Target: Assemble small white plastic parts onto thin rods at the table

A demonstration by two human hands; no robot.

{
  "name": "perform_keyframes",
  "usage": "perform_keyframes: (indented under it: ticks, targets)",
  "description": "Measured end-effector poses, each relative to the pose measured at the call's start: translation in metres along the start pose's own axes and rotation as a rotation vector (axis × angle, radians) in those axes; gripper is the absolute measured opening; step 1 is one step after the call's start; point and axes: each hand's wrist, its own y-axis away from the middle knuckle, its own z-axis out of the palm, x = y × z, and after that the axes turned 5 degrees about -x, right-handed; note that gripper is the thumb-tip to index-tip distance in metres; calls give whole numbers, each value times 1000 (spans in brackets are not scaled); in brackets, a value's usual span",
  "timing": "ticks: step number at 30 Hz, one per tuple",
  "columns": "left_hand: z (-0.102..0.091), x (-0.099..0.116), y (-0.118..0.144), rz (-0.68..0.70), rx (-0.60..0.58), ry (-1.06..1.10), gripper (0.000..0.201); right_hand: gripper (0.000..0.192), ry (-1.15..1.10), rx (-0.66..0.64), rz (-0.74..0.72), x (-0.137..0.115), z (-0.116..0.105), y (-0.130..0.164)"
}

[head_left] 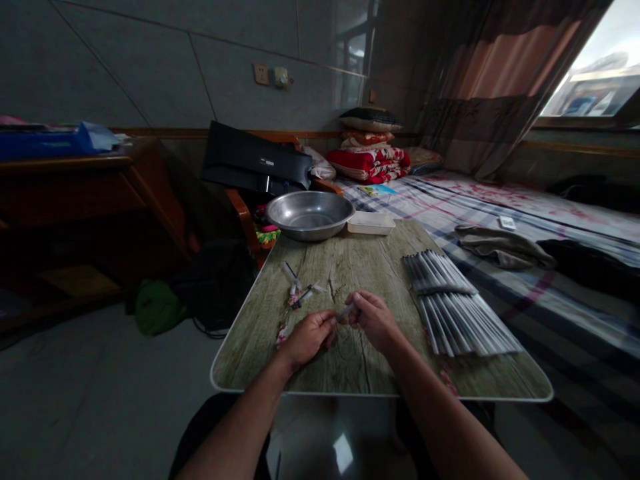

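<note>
Over the front middle of the table, my left hand (311, 337) and my right hand (374, 319) pinch a short, slim, greyish tube-like piece (345, 312) between them. Its exact kind is too small to make out, and the fingers cover both of its ends. To the left of my hands lie several small parts (300, 295), whitish, black and reddish, in a loose scatter. A small red-and-white scrap (281, 333) is beside my left wrist. Right of my right forearm, many thin silver-grey sticks (463, 323) lie side by side in two overlapping rows.
A wide metal basin (311, 217) and a shallow white tray (371, 224) stand at the far end of the wood-patterned table (370, 267). Behind the basin, a black monitor-like panel (255, 160) leans on a chair. A bed (425, 200) adjoins the right side.
</note>
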Motion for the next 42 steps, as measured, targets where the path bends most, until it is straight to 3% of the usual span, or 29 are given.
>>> perform_keyframes:
  ticks: [6,11,16,26,36,40,42]
  targets:
    - [11,9,1,67,83,-152,36,30,-282,-43,92,1,11,4]
    - [22,22,1,231,137,-235,29,62,-256,-224,294,-6,21,14]
    - [29,25,2,233,183,-300,32,59,-274,-232,236,-10,25,18]
    - [38,20,-2,250,303,-338,32,55,-220,-125,178,-7,27,18]
    - [41,18,-4,254,283,-389,33,53,-214,-113,163,1,18,19]
    - [35,15,-7,263,190,-306,32,55,-248,-145,189,0,16,19]
    - [28,15,-8,222,148,-287,33,51,-235,-101,162,-1,13,17]
